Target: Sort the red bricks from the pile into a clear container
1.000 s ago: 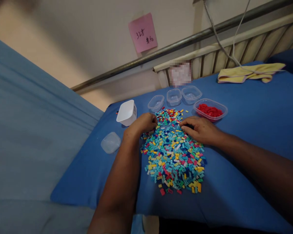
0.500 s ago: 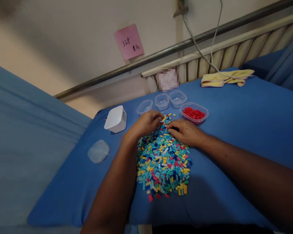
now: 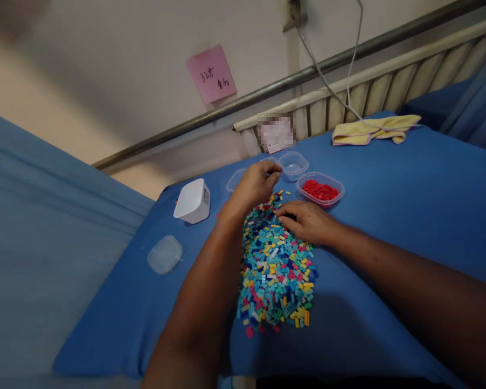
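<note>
A wide heap of small plastic building bricks point(image 3: 277, 265), mostly teal with yellow, pink, blue, green and red ones, lies on the blue-covered table. Above its far end, in front of the clear tubs, is my left hand point(image 3: 257, 186), thumb and fingers pinched together; whatever they hold is too small to make out. My right hand point(image 3: 310, 220) rests at the heap's upper right edge, its fingers curled and tips close together at the bricks. A clear tub point(image 3: 340, 189) of red bricks stands just beyond my right hand.
Clear plastic tubs point(image 3: 294, 165) stand in a row at the back, one mostly hidden by my left hand. A white box point(image 3: 192, 201) and a translucent lid point(image 3: 165, 255) lie to the left. A yellow cloth point(image 3: 370, 132) and a cable are at the back right.
My left hand has lifted from the heap's far left side and moved up and right toward the tubs. My right hand stays at the heap's edge. The camera view has shifted.
</note>
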`<state>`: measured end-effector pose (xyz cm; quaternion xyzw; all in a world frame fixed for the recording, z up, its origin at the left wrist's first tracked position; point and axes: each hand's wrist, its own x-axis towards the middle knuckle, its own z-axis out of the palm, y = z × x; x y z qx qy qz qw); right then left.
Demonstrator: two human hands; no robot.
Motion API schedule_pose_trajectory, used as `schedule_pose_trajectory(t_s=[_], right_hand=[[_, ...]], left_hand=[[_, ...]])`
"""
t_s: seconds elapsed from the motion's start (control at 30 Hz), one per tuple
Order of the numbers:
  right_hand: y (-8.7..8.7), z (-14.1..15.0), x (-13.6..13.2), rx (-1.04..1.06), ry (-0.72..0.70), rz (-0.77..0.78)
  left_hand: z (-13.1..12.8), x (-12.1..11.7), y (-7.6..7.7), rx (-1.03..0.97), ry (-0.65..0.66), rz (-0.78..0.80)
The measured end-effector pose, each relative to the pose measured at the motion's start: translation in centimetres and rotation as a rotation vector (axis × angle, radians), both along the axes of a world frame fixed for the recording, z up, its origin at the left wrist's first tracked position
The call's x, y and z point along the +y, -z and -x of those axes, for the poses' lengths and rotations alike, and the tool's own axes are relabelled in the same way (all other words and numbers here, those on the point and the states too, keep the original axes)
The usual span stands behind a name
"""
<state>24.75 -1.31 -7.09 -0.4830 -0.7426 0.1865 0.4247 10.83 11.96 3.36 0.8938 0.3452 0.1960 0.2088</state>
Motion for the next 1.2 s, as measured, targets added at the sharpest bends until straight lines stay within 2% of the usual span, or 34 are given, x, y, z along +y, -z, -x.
schedule_pose_trajectory(t_s=[0.17,0.27,0.33,0.43,0.53,0.63,0.7,0.8,0.93,1.03,1.2], right_hand=[[0.4,0.0,0.0,-0.002,-0.001,0.018],[0.5,0.0,-0.1,-0.002,-0.001,0.026],[0.5,-0.1,-0.2,-0.001,0.002,0.018],[0.5,-0.2,-0.3,-0.012,0.011,0.010],[0.5,-0.2,-0.4,-0.021,0.006,0.011],[0.5,-0.2,-0.5,-0.016,0.008,0.012],[0.6,-0.2,-0.5,-0.014,0.013,0.009],[0.8,-0.3,-0.5,-0.027,0.010,0.007],[0.9,-0.3,-0.6,-0.034,0.015,0.017],[0.9,-0.4,-0.6,-0.026,0.024,0.026],[1.0,-0.4,-0.7,-0.006,0.025,0.034]], left_hand=[[9.1,1.6,-0.9,0.067,-0.293,0.039],[13.0,1.7,-0.2,0.197,-0.429,-0.015],[14.5,1.6,0.7,0.305,-0.481,-0.062],[15.2,1.4,1.9,0.441,-0.488,-0.070],[14.9,1.3,2.6,0.461,-0.396,-0.048],[14.4,1.1,2.8,0.466,-0.282,-0.005],[14.4,0.9,2.5,0.462,-0.265,0.057],[15.2,0.8,1.7,0.373,-0.311,0.091],[16.9,0.6,1.0,0.240,-0.455,0.035],[17.8,0.5,1.4,0.314,-0.526,0.011],[18.1,0.8,2.6,0.431,-0.521,-0.007]])
